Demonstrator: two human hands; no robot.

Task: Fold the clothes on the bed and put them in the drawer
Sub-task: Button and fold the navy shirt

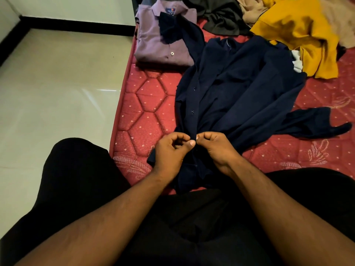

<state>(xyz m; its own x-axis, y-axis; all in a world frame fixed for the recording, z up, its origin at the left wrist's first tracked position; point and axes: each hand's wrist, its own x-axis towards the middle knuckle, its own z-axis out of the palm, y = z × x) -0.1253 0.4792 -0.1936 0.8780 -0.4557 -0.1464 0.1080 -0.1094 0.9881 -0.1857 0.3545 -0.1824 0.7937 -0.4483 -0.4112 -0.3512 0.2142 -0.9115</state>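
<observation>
Head view looks down over a red quilted mattress point(146, 104) with a hexagon stitch pattern, which serves as the landmark for everything else. A pale glossy tiled floor point(57, 93) runs along its left edge. Spread across the middle of the mattress lies a navy blue button-front shirt point(240, 89), collar away from the person, one sleeve trailing off to the right and the other reaching up to the left. At the far right of the mattress sits a heap of unfolded clothes, with a mustard yellow garment point(299, 31) the most obvious piece and a dark olive garment point(221, 16) beside it. At the far left corner rests a folded mauve collared shirt point(163, 43), the navy sleeve lying over its right edge.

At the near edge of the mattress, both hands work at the lower placket of the navy shirt. The left hand point(171, 152) has its fingers curled and pinches the left edge of the front opening; the right hand point(217, 148) pinches the facing edge, thumbs almost touching. This looks like fastening a button before folding, though the button itself is hidden under the fingers.

Risks from here: the fabric bunches near the hem, so a button pushed through the wrong hole would skew the front. Tugging the shirt towards the body could also drag the sleeve and disturb the folded mauve shirt.
</observation>
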